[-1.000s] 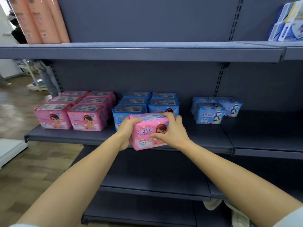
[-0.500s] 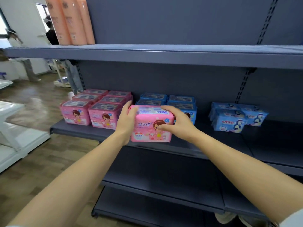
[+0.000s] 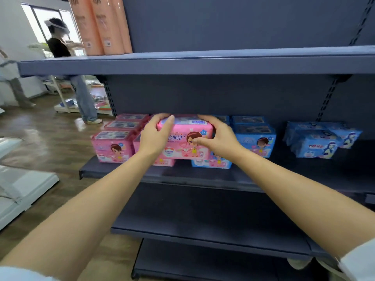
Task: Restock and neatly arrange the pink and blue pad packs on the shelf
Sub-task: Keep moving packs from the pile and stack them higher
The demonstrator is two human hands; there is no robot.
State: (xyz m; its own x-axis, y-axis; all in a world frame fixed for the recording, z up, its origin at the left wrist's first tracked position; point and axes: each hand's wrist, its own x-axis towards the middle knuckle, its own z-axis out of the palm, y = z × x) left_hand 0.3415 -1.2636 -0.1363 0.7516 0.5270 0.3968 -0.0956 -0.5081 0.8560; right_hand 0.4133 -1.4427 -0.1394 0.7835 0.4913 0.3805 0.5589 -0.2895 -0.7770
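I hold a pink pad pack (image 3: 185, 138) with both hands, raised above the front row on the middle shelf (image 3: 121, 173). My left hand (image 3: 155, 134) grips its left end, fingers over the top. My right hand (image 3: 215, 136) grips its right end, thumb on the front. Behind and left stand the stocked pink packs (image 3: 111, 146) in rows. The darker blue packs (image 3: 253, 139) stand to the right, one partly hidden under the held pack. Lighter blue packs (image 3: 316, 141) sit loosely further right.
Tall peach-coloured bottles (image 3: 101, 25) stand on the upper shelf (image 3: 203, 61) at left. Two lower shelves (image 3: 203, 226) are bare. A person (image 3: 67, 63) stands in the aisle at far left, near white low racks (image 3: 18, 189).
Both hands have lifted the pink pack up and leftward toward the pink rows, so it now hangs over the front packs. The view has shifted left and closer.
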